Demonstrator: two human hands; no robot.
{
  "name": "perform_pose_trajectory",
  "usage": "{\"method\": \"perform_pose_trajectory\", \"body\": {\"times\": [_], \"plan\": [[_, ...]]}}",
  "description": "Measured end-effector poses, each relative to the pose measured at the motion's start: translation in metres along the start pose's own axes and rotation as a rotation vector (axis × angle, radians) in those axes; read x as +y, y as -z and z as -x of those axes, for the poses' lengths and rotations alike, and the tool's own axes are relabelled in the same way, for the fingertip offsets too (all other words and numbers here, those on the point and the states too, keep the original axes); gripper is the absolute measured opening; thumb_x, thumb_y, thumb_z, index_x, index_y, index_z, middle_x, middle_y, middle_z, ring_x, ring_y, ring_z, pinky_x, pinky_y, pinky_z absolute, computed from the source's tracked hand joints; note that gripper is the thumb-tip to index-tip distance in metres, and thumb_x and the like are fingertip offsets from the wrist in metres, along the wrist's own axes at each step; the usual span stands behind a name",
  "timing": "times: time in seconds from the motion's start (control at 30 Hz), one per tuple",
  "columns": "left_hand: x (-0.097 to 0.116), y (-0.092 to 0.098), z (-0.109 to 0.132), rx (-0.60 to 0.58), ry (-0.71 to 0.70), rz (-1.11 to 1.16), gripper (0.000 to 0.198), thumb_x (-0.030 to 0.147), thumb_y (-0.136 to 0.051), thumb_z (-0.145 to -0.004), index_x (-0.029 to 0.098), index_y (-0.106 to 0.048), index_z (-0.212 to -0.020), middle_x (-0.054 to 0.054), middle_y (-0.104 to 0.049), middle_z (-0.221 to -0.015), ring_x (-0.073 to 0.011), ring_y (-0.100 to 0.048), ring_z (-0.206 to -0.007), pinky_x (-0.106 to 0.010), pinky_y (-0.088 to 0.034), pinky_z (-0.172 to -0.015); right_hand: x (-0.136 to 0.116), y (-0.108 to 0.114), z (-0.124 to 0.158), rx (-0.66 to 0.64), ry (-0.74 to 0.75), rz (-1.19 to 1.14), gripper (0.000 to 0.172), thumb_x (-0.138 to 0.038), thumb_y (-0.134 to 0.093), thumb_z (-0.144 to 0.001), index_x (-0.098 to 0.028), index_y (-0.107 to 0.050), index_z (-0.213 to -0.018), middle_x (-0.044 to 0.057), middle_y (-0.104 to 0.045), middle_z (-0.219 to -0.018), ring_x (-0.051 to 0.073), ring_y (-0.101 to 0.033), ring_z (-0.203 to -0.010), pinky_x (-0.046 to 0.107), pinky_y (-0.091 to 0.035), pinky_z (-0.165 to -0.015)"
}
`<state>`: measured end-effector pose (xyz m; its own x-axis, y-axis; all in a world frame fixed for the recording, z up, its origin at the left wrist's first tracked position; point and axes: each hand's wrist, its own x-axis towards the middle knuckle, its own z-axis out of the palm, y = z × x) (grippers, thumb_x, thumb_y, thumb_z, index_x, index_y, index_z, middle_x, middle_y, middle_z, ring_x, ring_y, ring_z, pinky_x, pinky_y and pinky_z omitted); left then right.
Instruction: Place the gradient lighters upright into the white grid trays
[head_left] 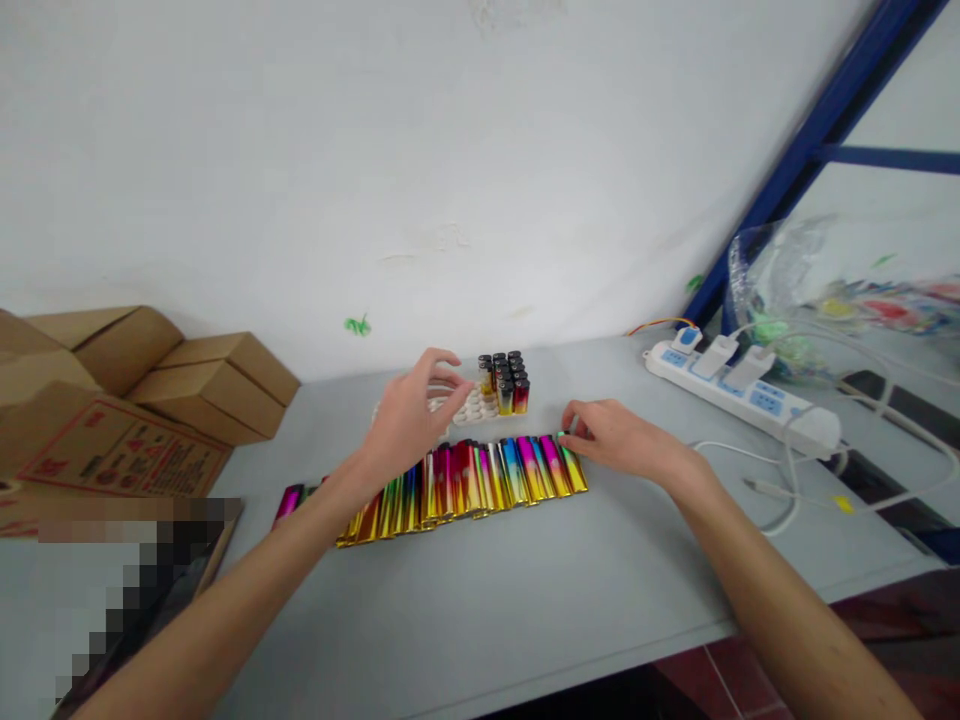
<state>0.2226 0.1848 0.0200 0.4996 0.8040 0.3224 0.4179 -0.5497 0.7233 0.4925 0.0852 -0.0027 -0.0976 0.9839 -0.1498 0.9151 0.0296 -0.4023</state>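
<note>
A row of several shiny rainbow-coloured lighters (465, 480) lies flat on the grey table (525, 600). Behind it a white tray with round holes (472, 408) holds several upright lighters (507, 382) at its right end. My left hand (409, 415) hovers over the tray's left part, fingers curled with the thumb and forefinger pointing towards the upright lighters; nothing shows in it. My right hand (615, 438) rests on the table at the row's right end, fingertips pinched on the top of the last lighter (571, 465).
Brown cardboard boxes (150, 390) stand at the left against the white wall. A white power strip (739, 398) with plugs and cables lies at the right, beside a clear plastic bag (825, 290) and a blue metal frame (810, 140).
</note>
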Motion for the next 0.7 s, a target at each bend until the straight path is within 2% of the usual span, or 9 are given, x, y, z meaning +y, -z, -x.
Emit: {"method": "perform_pose_trajectory", "body": {"times": [0.17, 0.27, 0.37, 0.43, 0.5, 0.6, 0.63, 0.7], "plan": [[0.031, 0.007, 0.053, 0.058, 0.067, 0.012, 0.016, 0.036, -0.061, -0.098, 0.022, -0.063, -0.105, -0.006, -0.076, -0.102, -0.0200, -0.074, -0.091, -0.036, -0.060, -0.087, -0.006, -0.001, 0.002, 0.011, -0.067, 0.016, 0.015, -0.025, -0.063, -0.094, -0.016, -0.073, -0.099, 0.011, -0.077, -0.084, 0.024, -0.070, -0.079, 0.032, -0.046, -0.068], [0.044, 0.004, 0.071, 0.032, 0.052, 0.009, 0.013, 0.033, -0.061, -0.098, 0.022, -0.066, -0.098, -0.004, -0.075, -0.096, -0.0191, -0.072, -0.089, -0.033, -0.057, -0.084, -0.006, 0.004, 0.002, 0.036, -0.086, -0.041, 0.012, -0.021, -0.066, -0.088, -0.016, -0.075, -0.095, 0.009, -0.078, -0.081, 0.021, -0.069, -0.071, 0.031, -0.048, -0.067], [0.052, 0.001, 0.078, -0.037, 0.047, 0.062, 0.015, 0.033, -0.059, -0.100, 0.021, -0.068, -0.095, -0.003, -0.074, -0.092, -0.0183, -0.069, -0.085, -0.032, -0.054, -0.082, -0.007, 0.017, 0.005, 0.037, -0.042, -0.237, 0.016, -0.025, -0.067, -0.089, -0.016, -0.076, -0.098, 0.004, -0.075, -0.072, 0.018, -0.067, -0.062, 0.030, -0.050, -0.063], [0.054, -0.003, 0.078, -0.094, 0.078, 0.141, 0.022, 0.036, -0.055, -0.102, 0.021, -0.069, -0.095, -0.003, -0.074, -0.091, -0.0187, -0.069, -0.085, -0.032, -0.053, -0.083, -0.012, 0.026, 0.009, 0.015, 0.065, -0.463, 0.023, -0.034, -0.067, -0.092, -0.015, -0.076, -0.103, 0.003, -0.073, -0.070, 0.016, -0.066, -0.062, 0.029, -0.051, -0.062], [0.053, -0.009, 0.077, -0.180, 0.143, 0.288, 0.030, 0.042, -0.050, -0.104, 0.021, -0.070, -0.097, -0.005, -0.075, -0.098, -0.0202, -0.069, -0.094, -0.033, -0.053, -0.088, -0.021, 0.029, 0.013, -0.028, 0.187, -0.699, 0.031, -0.041, -0.069, -0.093, -0.015, -0.075, -0.108, 0.002, -0.071, -0.070, 0.015, -0.065, -0.065, 0.028, -0.052, -0.063], [0.053, -0.020, 0.073, -0.298, 0.296, 0.672, 0.038, 0.052, -0.048, -0.104, 0.020, -0.067, -0.103, -0.008, -0.074, -0.106, -0.0215, -0.070, -0.100, -0.036, -0.053, -0.096, -0.040, 0.020, 0.014, -0.094, 0.285, -0.928, 0.031, -0.041, -0.074, -0.091, -0.016, -0.075, -0.110, 0.001, -0.070, -0.071, 0.013, -0.062, -0.061, 0.026, -0.051, -0.058], [0.053, -0.023, 0.072, -0.335, 0.358, 0.809, 0.040, 0.056, -0.047, -0.103, 0.019, -0.064, -0.105, -0.009, -0.074, -0.102, -0.0214, -0.071, -0.093, -0.038, -0.055, -0.093, -0.046, 0.014, 0.013, -0.089, 0.314, -0.960, 0.031, -0.040, -0.076, -0.090, -0.016, -0.075, -0.109, 0.000, -0.069, -0.070, 0.012, -0.060, -0.059, 0.025, -0.049, -0.056], [0.054, -0.026, 0.071, -0.412, 0.470, 1.021, 0.045, 0.062, -0.046, -0.101, 0.019, -0.058, -0.106, -0.007, -0.072, -0.085, -0.0183, -0.068, -0.069, -0.035, -0.057, -0.074, -0.056, 0.000, 0.010, -0.001, 0.404, -0.944, 0.028, -0.036, -0.079, -0.088, -0.017, -0.077, -0.108, 0.001, -0.069, -0.075, 0.011, -0.057, -0.060, 0.025, -0.048, -0.057]]}}
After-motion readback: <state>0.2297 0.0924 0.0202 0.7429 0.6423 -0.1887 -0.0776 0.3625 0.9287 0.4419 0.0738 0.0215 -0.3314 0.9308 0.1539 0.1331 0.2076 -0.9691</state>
